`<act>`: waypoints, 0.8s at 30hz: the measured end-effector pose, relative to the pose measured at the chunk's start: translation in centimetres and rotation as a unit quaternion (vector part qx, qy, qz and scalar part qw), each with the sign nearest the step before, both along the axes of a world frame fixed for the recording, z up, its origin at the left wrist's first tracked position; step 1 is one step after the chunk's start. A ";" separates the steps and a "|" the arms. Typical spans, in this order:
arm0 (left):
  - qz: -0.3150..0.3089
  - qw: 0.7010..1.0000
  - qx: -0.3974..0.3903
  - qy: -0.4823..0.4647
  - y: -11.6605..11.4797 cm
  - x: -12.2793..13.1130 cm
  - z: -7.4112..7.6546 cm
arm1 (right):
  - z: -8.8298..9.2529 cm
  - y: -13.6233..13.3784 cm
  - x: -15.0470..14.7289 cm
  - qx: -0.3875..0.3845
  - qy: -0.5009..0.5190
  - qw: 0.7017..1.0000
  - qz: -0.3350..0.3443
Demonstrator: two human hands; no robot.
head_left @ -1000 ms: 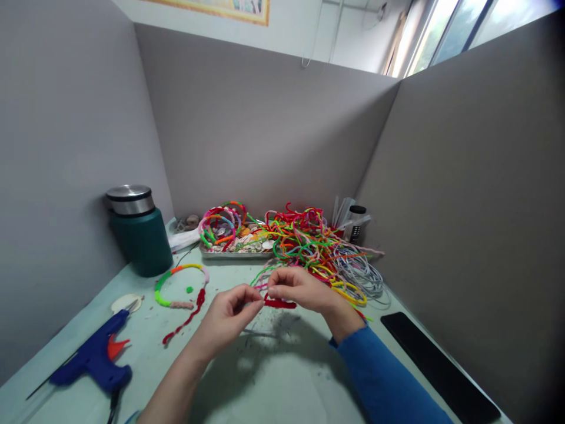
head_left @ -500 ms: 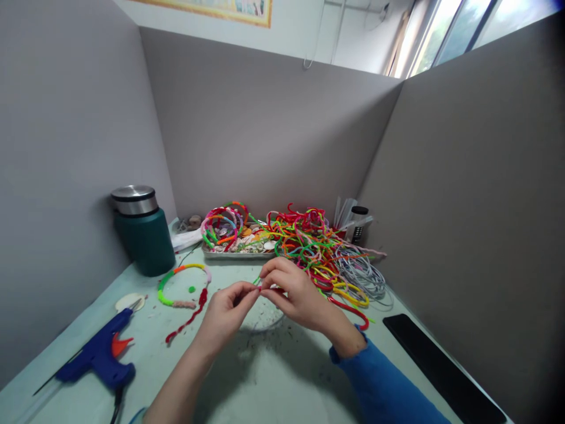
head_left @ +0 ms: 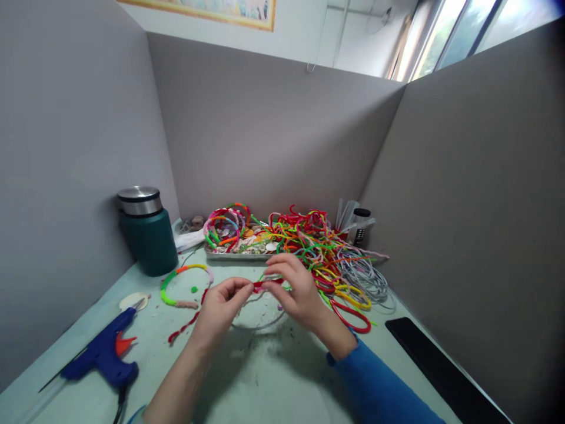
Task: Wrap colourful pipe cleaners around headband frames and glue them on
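Near the middle of the table, my left hand (head_left: 224, 304) pinches a short red fuzzy piece (head_left: 259, 285) between thumb and fingertips. My right hand (head_left: 295, 290) has its thumb and fingers around the right end of the same red piece. Below both hands lies a thin grey ring (head_left: 258, 327), its upper part partly hidden by the fingers. Left of my left hand rests a multicoloured fuzzy ring (head_left: 168, 293) with a gap at its lower right. A twisted dark red strip (head_left: 183, 330) lies beside it, partly behind my left hand.
A blue glue gun (head_left: 103, 356) lies front left, near a teal bottle (head_left: 152, 241). At the back, a metal tray (head_left: 241, 257) holds discs and colourful rings. Tangled fuzzy stems (head_left: 309, 232) and grey wire coils (head_left: 364, 274) spread rightward. A black strip (head_left: 435, 365) lies right.
The hands have drawn slightly apart, and more of the red piece shows between them. More of the grey ring is visible. The whole view has shifted slightly.
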State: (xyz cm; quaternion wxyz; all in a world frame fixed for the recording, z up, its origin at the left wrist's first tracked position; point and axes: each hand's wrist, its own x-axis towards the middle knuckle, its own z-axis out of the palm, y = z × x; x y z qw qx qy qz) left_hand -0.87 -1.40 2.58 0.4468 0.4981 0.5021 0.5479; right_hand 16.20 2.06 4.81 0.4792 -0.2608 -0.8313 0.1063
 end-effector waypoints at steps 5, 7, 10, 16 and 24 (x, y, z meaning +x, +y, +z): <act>-0.015 0.999 -0.005 -0.043 -0.3 0.0 0.4 | -0.8 1.8 0.5 -0.357 0.130 0.925 -0.006; -0.022 0.999 -0.007 -0.038 -0.3 0.0 0.3 | -1.4 2.2 0.5 -0.471 0.101 0.874 0.061; -0.038 0.999 -0.012 -0.022 -0.2 -0.2 0.1 | -2.1 2.0 0.3 -0.544 0.066 0.823 0.148; -0.060 0.997 0.024 0.033 -0.1 -0.1 -0.3 | -2.3 0.9 -0.2 -0.605 0.101 0.751 0.245; -0.081 0.995 0.043 0.032 -0.3 0.0 -0.1 | -2.6 0.6 -0.7 -0.621 0.158 0.717 0.276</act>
